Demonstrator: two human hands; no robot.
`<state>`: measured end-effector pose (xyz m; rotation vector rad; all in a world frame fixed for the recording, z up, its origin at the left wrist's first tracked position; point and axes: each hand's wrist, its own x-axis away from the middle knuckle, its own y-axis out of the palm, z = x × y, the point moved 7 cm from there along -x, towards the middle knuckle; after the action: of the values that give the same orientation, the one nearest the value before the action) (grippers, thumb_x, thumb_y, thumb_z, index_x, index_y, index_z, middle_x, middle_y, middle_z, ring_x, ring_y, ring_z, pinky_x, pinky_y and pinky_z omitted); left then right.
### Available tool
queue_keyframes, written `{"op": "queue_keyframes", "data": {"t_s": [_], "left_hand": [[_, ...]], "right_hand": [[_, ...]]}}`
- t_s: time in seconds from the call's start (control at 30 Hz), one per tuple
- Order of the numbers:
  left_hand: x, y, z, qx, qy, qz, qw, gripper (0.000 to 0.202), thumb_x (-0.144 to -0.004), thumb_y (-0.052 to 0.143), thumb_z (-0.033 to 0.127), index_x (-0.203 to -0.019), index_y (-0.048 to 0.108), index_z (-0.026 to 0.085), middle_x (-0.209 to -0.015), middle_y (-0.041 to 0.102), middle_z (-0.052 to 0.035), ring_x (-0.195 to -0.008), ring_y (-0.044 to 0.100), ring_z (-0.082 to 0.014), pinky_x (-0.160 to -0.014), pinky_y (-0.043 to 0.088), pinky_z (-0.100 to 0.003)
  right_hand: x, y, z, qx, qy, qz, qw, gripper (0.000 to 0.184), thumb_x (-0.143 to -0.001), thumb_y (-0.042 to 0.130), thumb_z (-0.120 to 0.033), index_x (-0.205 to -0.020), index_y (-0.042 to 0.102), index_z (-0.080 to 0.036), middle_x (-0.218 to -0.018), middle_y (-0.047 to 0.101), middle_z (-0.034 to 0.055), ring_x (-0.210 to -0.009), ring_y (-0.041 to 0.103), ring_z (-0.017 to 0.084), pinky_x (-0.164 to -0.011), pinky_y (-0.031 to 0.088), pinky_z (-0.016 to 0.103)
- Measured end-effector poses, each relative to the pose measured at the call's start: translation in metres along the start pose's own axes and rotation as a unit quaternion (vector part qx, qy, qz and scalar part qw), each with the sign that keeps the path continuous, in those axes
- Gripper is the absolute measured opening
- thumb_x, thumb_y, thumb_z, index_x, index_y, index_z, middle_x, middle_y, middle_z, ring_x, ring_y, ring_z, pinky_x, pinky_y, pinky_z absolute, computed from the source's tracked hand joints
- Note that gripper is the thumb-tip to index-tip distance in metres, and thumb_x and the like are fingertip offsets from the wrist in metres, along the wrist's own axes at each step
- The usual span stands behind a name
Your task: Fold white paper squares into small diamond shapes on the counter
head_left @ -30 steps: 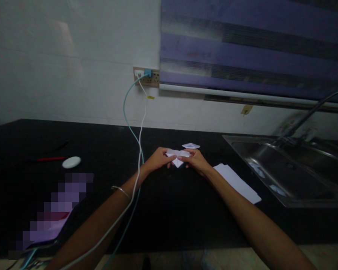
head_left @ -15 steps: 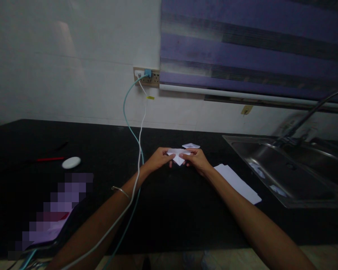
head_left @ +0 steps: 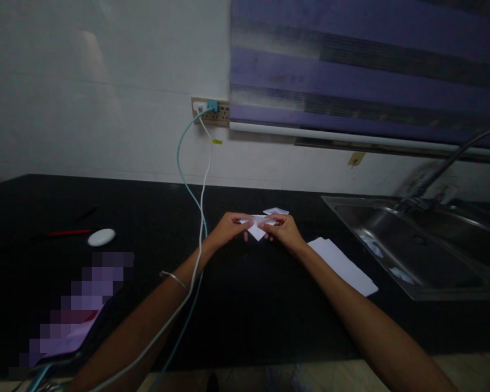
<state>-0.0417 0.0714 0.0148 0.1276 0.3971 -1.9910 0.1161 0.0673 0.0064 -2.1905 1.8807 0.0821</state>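
Observation:
A small folded white paper piece [head_left: 257, 231] rests on the black countertop [head_left: 237, 305], pinched from both sides. My left hand [head_left: 227, 228] grips its left edge with closed fingers, and my right hand [head_left: 283, 230] grips its right edge the same way. A second small folded paper [head_left: 275, 210] lies just behind my right hand. White paper sheets [head_left: 343, 265] lie to the right of my right wrist.
A steel sink [head_left: 412, 247] with a tap [head_left: 453, 160] sits at the right. Two cables [head_left: 198, 201] run from a wall socket [head_left: 210, 109] over my left arm. A white oval object [head_left: 101, 237] and a red pen [head_left: 67, 232] lie at the left.
My fingers have shifted slightly on the folded paper, drawing closer together over it. The view has moved a little; nothing else has changed.

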Motion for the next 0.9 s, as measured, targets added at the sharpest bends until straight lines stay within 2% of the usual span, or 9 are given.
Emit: {"op": "queue_keyframes", "data": {"t_s": [0.13, 0.3, 0.6, 0.8, 0.9], "left_hand": [[0.002, -0.002, -0.003, 0.036, -0.032, -0.01, 0.999, 0.043, -0.079, 0.066, 0.036, -0.11, 0.068, 0.006, -0.053, 0.063, -0.0035, -0.044, 0.056, -0.0104, -0.04, 0.029, -0.018], [0.005, -0.004, -0.003, 0.078, -0.032, -0.028, 0.996, 0.047, -0.078, 0.067, 0.034, -0.117, 0.065, 0.009, -0.055, 0.064, -0.0042, -0.046, 0.055, -0.0092, -0.04, 0.026, -0.018], [0.006, -0.007, 0.002, 0.055, -0.051, -0.036, 0.997, 0.034, -0.073, 0.067, 0.027, -0.103, 0.072, 0.01, -0.05, 0.063, -0.0042, -0.045, 0.057, -0.0106, -0.04, 0.021, -0.018], [0.006, -0.011, 0.004, 0.037, -0.041, -0.025, 0.998, 0.026, -0.072, 0.065, 0.025, -0.09, 0.074, 0.008, -0.051, 0.063, -0.0048, -0.045, 0.056, -0.0101, -0.042, 0.025, -0.019], [0.008, -0.008, 0.004, 0.067, -0.039, -0.052, 0.996, 0.03, -0.072, 0.065, 0.026, -0.095, 0.07, 0.008, -0.057, 0.065, -0.0057, -0.05, 0.059, -0.0121, -0.043, 0.028, -0.019]], "right_hand": [[0.001, 0.003, 0.0, -0.063, 0.005, -0.036, 0.997, 0.033, -0.064, 0.078, -0.039, -0.086, 0.071, -0.015, -0.071, 0.067, 0.0049, -0.052, 0.059, 0.013, -0.045, 0.046, 0.024], [0.001, 0.002, 0.001, -0.095, 0.017, -0.047, 0.994, 0.034, -0.064, 0.079, -0.038, -0.09, 0.072, -0.016, -0.074, 0.068, 0.0052, -0.056, 0.061, 0.014, -0.052, 0.051, 0.027], [0.0, 0.005, 0.005, -0.091, 0.009, -0.07, 0.993, 0.027, -0.068, 0.075, -0.03, -0.092, 0.075, -0.019, -0.066, 0.069, 0.0042, -0.056, 0.064, 0.016, -0.056, 0.054, 0.03], [-0.001, 0.003, 0.006, -0.09, 0.006, -0.053, 0.995, 0.021, -0.066, 0.074, -0.025, -0.087, 0.076, -0.02, -0.066, 0.069, 0.0043, -0.057, 0.065, 0.017, -0.059, 0.055, 0.032], [-0.002, 0.0, 0.004, -0.07, -0.011, -0.044, 0.997, 0.019, -0.066, 0.073, -0.026, -0.085, 0.076, -0.021, -0.068, 0.07, 0.0046, -0.058, 0.065, 0.018, -0.061, 0.055, 0.034]]}}
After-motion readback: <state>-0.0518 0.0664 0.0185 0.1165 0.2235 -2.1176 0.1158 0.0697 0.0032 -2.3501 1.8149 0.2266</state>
